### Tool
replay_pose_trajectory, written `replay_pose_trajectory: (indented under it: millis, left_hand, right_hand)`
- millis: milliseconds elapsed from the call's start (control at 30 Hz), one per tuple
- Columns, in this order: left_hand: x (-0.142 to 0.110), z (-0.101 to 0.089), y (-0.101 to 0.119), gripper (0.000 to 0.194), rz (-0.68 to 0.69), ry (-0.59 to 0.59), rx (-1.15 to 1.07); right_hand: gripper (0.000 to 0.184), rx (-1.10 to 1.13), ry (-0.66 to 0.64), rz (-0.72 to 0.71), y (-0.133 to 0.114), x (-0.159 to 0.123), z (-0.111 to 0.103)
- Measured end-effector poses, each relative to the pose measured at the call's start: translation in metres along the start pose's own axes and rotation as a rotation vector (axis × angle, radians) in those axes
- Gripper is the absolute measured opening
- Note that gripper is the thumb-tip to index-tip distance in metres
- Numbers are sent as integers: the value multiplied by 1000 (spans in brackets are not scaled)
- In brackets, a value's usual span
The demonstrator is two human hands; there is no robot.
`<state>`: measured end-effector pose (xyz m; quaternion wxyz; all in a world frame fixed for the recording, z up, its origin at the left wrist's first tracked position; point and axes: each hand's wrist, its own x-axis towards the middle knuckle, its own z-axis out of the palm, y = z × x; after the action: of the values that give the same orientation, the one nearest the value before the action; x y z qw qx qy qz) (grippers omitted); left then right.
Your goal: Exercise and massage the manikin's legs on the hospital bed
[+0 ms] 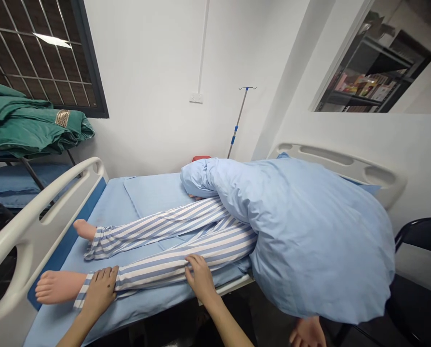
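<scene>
- Manikin (179,250) lying on a blue bedsheet (110,217), in blue-and-white striped pyjama trousers (186,267), bare feet toward the left; a bulky pale-blue quilt (309,231) covers the upper body
- Left hand (99,291): open, fingers spread, resting on the near trouser cuff just above the bare foot
- Right hand (200,277): on the same leg, nearer the knee, fingers half-curled on the cloth; whether it grips, I cannot tell
- Another hand (307,333) shows below the quilt's lower edge - whose is hidden
- White bed rail (31,231) along the foot end; green folded cloth (31,123) on a rack beyond it
- IV pole (239,115) against the white wall
</scene>
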<state>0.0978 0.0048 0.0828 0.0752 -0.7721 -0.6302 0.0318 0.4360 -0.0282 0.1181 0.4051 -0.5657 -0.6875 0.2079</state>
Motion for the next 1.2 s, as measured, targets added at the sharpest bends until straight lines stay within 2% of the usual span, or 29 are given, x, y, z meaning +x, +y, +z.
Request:
replay_pose_trajectory:
  millis: [133,267,533,733,967,1200]
  left_hand:
    - [-3,1,3,59,-13,21,30]
    - [-6,1,5,59,-2,25,55]
    - [-5,0,3,56,0,22,25]
    - [-1,-2,-7,60,52,-48,-42]
    - [1,-13,-12,58,57,-84,-154]
    - [-3,-26,-14,52,68,-87,-164]
  right_hand:
    - [37,-280,-108,-121,6,21,3]
    - [38,-381,-157,-155,21,26,5]
    - [35,-392,-204,-149,28,36,-1]
    - [31,-376,-217,-168,30,44,-3]
    - [29,-348,-223,-165,34,49,-2]
    - [29,-348,-258,-110,35,53,-2]
